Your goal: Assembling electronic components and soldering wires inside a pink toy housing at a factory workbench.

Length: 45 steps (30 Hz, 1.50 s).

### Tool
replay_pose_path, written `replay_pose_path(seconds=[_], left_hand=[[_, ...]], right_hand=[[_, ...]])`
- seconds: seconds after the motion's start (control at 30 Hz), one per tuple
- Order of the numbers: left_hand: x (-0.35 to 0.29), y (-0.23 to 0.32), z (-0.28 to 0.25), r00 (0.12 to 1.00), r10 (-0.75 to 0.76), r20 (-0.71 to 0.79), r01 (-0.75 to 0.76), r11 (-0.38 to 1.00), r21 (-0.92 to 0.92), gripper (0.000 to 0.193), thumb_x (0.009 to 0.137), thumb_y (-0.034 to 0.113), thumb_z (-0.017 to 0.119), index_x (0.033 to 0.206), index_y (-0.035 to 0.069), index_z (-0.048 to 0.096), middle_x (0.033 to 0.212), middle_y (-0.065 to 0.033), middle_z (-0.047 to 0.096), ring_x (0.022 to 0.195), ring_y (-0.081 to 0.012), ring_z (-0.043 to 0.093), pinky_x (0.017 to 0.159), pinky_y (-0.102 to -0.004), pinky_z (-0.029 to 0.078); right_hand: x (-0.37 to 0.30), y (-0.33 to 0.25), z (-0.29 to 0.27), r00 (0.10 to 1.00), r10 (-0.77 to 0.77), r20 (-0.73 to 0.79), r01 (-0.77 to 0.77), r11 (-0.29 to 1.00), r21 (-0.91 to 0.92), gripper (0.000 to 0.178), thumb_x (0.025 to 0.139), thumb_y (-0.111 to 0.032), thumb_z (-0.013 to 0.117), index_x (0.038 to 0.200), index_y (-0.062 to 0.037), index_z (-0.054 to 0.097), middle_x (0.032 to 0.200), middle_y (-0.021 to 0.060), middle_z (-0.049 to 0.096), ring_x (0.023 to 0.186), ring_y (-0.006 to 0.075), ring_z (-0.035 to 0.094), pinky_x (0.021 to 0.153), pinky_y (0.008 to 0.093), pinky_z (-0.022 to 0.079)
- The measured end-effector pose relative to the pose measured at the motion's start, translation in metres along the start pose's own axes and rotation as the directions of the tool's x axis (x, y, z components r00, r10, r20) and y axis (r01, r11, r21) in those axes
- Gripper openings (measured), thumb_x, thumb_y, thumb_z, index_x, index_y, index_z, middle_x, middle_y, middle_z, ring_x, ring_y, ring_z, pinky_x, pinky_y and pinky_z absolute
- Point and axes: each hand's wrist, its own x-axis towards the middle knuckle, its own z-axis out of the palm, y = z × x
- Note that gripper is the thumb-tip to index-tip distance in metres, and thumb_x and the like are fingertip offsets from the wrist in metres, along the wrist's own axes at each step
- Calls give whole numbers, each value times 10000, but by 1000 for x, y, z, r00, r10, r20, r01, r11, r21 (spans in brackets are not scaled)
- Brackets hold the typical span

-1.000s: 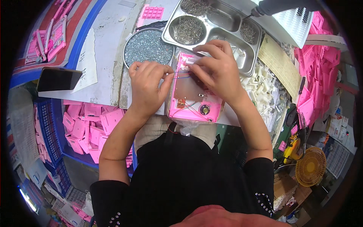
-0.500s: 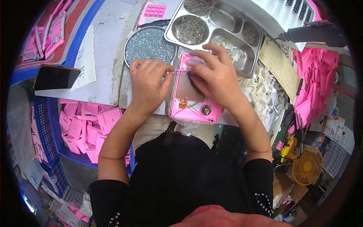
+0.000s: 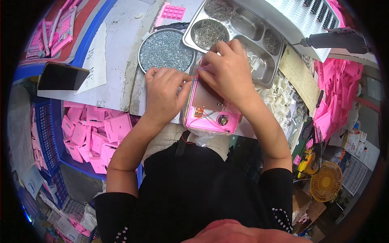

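In front of me lies a pink plastic housing [image 3: 211,124] with a brown board [image 3: 206,97], a small round black speaker [image 3: 223,119] and thin wires. Over its upper left edge my left hand [image 3: 167,91] pinches thin red and blue wires [image 3: 195,77] between thumb and forefinger. Closed over the housing's top part, my right hand [image 3: 229,71] holds the other end of these wires in its fingertips. The fingers hide the top of the housing. Clear plastic wrap [image 3: 201,139] shows under its near edge.
A round tray of screws [image 3: 167,50] sits beyond my left hand. Behind my right hand is a steel compartment tray [image 3: 259,34] with small metal parts. White plastic pieces [image 3: 277,97] lie to the right, near an electric screwdriver [image 3: 338,40]. Pink panels fill a blue bin [image 3: 60,133] at left.
My right hand has shifted up and slightly left over the housing, its fingers now more closed. The left hand stays near its place with the wires. The whole view has shifted slightly.
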Motion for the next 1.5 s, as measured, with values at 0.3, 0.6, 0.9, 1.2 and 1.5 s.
replay_pose_path(seconds=[0.3, 0.6, 0.9, 1.2, 1.5], left_hand=[[0, -1, 1, 1000, -12, -9, 12, 1000, -6, 86, 811, 83, 749, 857, 96, 677, 752, -13, 625, 776, -199, 617, 858, -385, 359], [-1, 41, -19, 995, 37, -97, -57, 976, -210, 323, 804, 31, 764, 1112, 53, 668, 1035, -122, 675, 908, -276, 670, 833, -434, 496], [32, 63, 30, 957, 34, 288, 106, 882, -459, 347, 872, -3, 700, 1218, -12, 673, 1071, -158, 705, 808, -192, 710, 681, -309, 567], [63, 71, 25, 739, -85, 668, 454, 796, -401, 174, 934, 63, 660, 1048, -39, 744, 751, -124, 690, 645, -184, 694, 579, -305, 534], [62, 63, 29, 838, 163, 520, 82, 905, -417, 170, 936, 42, 682, 1070, -18, 766, 869, -119, 715, 791, -183, 677, 714, -320, 528]], right_hand=[[8, -3, 9, 993, -40, 108, 55, 989, -139, 171, 812, -262, 736, 769, -98, 718, 691, 80, 671, 765, 283, 641, 796, 423, 432], [-81, 14, -14, 971, 20, -238, -16, 1000, 18, 142, 819, -120, 792, 879, -106, 665, 759, 27, 634, 716, 238, 572, 789, 402, 400], [-99, 26, -8, 896, 70, -439, 2, 987, 163, 178, 797, -99, 811, 930, -99, 692, 743, 24, 607, 708, 234, 561, 796, 404, 403], [-108, 37, -5, 881, 191, -433, -8, 921, 388, 156, 796, -77, 815, 907, -92, 706, 728, 21, 613, 681, 231, 544, 763, 373, 400], [-177, 55, -41, 779, 416, -469, -183, 866, 465, 146, 812, 61, 736, 917, -30, 691, 813, 65, 649, 712, 184, 556, 670, 299, 429]])
